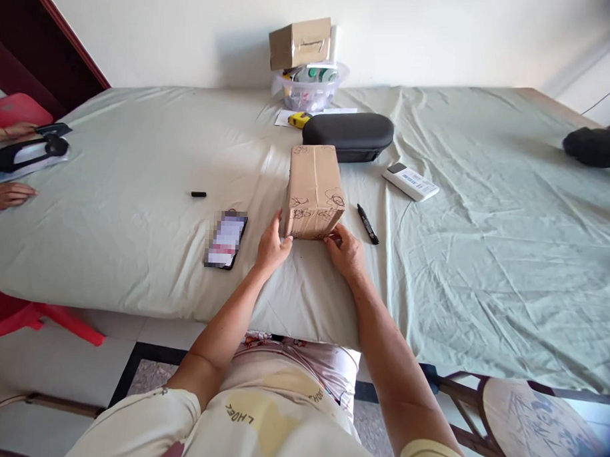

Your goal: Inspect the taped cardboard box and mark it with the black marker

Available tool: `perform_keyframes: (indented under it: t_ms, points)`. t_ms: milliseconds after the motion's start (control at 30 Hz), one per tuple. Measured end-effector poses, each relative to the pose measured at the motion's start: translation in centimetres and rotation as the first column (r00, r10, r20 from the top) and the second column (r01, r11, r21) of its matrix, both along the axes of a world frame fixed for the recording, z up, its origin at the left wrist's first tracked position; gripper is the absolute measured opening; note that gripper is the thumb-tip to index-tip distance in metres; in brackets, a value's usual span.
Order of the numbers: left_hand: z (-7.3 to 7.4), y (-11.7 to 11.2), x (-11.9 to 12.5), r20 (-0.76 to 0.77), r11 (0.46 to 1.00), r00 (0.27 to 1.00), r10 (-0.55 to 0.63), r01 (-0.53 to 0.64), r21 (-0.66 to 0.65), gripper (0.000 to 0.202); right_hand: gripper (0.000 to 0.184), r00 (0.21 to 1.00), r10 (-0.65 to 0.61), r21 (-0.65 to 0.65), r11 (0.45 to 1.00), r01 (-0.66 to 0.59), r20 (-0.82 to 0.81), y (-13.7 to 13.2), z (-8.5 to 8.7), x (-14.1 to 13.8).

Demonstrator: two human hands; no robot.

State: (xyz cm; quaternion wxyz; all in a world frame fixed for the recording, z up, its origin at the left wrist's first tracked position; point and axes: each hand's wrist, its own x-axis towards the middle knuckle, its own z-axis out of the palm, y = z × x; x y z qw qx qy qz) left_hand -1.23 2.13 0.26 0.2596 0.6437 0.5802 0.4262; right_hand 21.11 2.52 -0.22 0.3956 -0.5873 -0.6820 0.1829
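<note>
A brown cardboard box with dark scribbles on its corners stands on the cloth-covered table in front of me. My left hand grips its lower left side, the thumb at the near bottom edge. On the opposite side, my right hand has its fingers curled against the lower right corner. Together they hold the box between them. A black marker lies uncapped just right of my right hand. Its likely cap, a small black cylinder, rests farther left. Left of my left hand lies a phone with a lit, blurred screen.
Behind the box are a black hard case, a yellow tape measure and a plastic basket with another cardboard box on top. A white power bank-like device lies right. Another person's hands are at the left edge.
</note>
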Motion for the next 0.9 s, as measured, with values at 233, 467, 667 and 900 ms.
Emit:
perform_keyframes:
  t_ms: [233,467,667,900]
  points:
    - [3.8,-0.1,-1.8,0.105,0.99,0.989,-0.109,0.098,0.099,0.083,0.048,0.999,-0.015,-0.024,1.0,0.014,-0.036,-0.1,-0.3,-0.2]
    - [4.7,2.9,-2.7,-0.019,0.934,0.958,-0.286,0.284,0.216,0.066,0.048,0.998,0.0,-0.04,0.999,-0.002,-0.057,-0.3,-0.1,-0.3]
    - [3.7,4.2,-2.3,-0.067,0.917,0.964,-0.256,0.264,0.3,0.058,0.045,1.0,-0.006,-0.037,0.999,0.005,-0.03,-0.4,-0.4,-0.4]
    - [2.6,4.1,-1.7,0.005,0.888,0.965,-0.262,0.24,0.391,0.05,0.04,0.999,-0.02,-0.014,1.0,0.02,0.039,-0.5,-0.7,-0.5]
